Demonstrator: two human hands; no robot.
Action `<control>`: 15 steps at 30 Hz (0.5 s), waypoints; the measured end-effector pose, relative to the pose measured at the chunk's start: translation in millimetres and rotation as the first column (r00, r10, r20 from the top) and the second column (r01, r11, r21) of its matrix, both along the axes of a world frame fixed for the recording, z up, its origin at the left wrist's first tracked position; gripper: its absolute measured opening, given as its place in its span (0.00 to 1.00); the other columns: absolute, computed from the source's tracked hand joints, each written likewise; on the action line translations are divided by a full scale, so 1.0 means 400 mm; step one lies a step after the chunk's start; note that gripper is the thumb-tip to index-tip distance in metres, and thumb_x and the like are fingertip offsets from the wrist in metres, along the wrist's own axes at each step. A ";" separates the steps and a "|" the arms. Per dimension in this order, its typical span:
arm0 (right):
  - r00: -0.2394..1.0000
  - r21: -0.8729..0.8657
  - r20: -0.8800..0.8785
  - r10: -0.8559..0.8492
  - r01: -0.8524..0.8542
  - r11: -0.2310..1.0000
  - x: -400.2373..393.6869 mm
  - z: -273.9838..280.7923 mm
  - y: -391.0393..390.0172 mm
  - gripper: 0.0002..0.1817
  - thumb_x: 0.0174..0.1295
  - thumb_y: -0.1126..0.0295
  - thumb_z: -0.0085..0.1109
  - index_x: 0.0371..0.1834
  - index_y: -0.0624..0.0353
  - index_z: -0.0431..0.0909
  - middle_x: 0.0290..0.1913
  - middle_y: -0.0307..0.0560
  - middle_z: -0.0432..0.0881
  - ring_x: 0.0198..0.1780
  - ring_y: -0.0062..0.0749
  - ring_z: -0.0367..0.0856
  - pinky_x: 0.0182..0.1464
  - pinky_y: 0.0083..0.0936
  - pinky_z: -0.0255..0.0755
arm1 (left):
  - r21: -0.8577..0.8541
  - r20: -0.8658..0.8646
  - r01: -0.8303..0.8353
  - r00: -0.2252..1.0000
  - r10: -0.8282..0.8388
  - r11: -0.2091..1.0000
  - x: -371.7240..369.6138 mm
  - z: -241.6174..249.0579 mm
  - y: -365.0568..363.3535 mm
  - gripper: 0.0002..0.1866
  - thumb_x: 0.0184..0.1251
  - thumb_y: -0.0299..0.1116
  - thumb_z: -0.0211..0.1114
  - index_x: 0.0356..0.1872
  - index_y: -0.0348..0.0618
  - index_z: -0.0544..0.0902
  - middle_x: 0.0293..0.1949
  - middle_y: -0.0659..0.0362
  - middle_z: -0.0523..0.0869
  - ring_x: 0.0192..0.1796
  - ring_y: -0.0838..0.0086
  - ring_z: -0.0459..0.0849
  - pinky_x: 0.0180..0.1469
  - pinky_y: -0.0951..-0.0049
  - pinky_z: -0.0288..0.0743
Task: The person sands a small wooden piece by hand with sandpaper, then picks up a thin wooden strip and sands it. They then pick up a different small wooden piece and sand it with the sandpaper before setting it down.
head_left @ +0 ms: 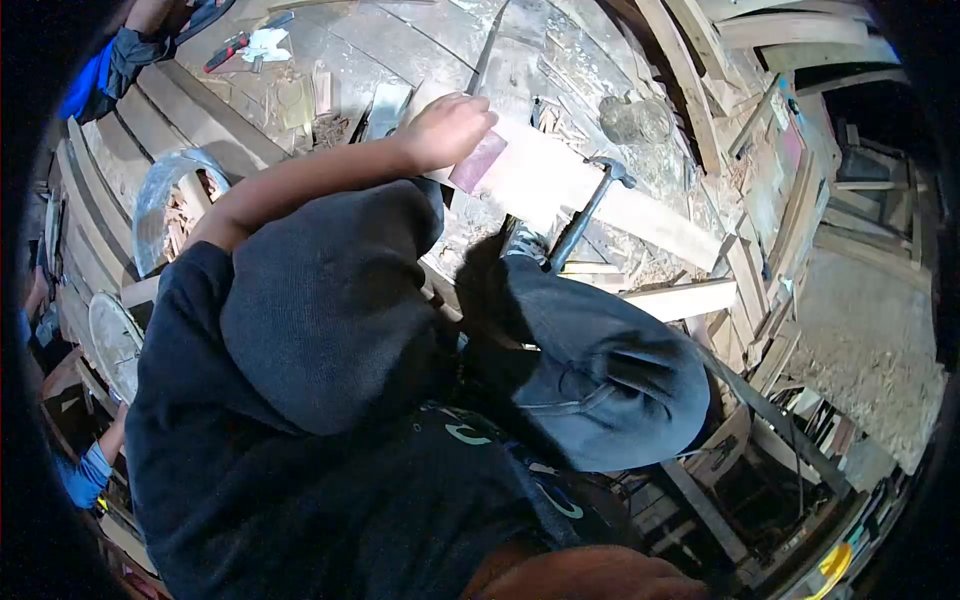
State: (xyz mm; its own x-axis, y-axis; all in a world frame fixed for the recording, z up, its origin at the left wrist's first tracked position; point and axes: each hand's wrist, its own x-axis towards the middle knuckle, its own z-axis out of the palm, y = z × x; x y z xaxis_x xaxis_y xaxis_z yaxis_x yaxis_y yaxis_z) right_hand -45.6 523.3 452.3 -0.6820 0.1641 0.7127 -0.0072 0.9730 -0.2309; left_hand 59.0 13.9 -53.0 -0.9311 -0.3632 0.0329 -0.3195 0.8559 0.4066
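Observation:
My left hand (450,132) lies palm down on a pale wooden board (640,222), fingers bent and pressed together. From under it sticks out a dark-red sheet (480,162) that looks like sandpaper, flat against the wood. A claw hammer (588,212) rests across the board to the right of the hand, its dark handle pointing down toward my knee. Along the bottom edge runs bare skin that appears to be my right arm (590,572); the hand at its end does not show. My bent legs in dark trousers (610,370) flank the board.
Wood offcuts and shavings litter the plank floor (370,40). At left stand a bucket (150,215) of wood scraps and a round pan-like object (115,345). Other people show at the left: a blue sleeve (88,475) and dark clothing (130,60). Timber beams (680,80) stand at right.

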 end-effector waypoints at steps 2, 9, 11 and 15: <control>0.992 -0.052 0.010 0.126 -0.126 0.991 0.000 0.008 0.033 0.14 0.71 0.64 0.48 0.52 0.58 0.78 0.53 0.54 0.81 0.54 0.44 0.81 0.58 0.43 0.72 | -0.054 -0.122 -0.014 0.993 0.007 0.998 0.005 -0.020 0.001 0.07 0.66 0.28 0.56 0.38 0.38 0.82 0.40 0.47 0.82 0.50 0.53 0.83 0.58 0.55 0.74; 0.994 0.044 -0.075 0.081 -0.077 0.996 -0.051 0.008 0.076 0.13 0.70 0.65 0.52 0.49 0.60 0.80 0.49 0.54 0.83 0.50 0.44 0.82 0.54 0.42 0.74 | -0.027 0.015 0.010 1.000 -0.009 1.000 0.003 0.007 0.001 0.10 0.67 0.27 0.54 0.43 0.37 0.83 0.47 0.44 0.83 0.55 0.51 0.82 0.62 0.54 0.73; 0.992 0.064 -0.095 0.082 -0.076 0.995 -0.068 0.013 0.085 0.12 0.69 0.65 0.54 0.48 0.60 0.81 0.48 0.54 0.83 0.49 0.44 0.83 0.53 0.42 0.75 | -0.056 -0.054 -0.011 0.998 0.008 0.998 0.009 0.004 0.003 0.09 0.66 0.27 0.55 0.40 0.37 0.82 0.43 0.46 0.83 0.52 0.52 0.83 0.60 0.55 0.73; 0.986 0.104 -0.144 0.080 -0.065 0.992 -0.105 0.036 0.108 0.11 0.68 0.66 0.56 0.46 0.61 0.82 0.46 0.54 0.84 0.47 0.44 0.84 0.51 0.41 0.76 | -0.108 -0.141 -0.024 0.990 0.008 0.994 0.003 -0.045 0.001 0.07 0.67 0.29 0.56 0.37 0.40 0.82 0.37 0.49 0.83 0.48 0.54 0.84 0.58 0.56 0.73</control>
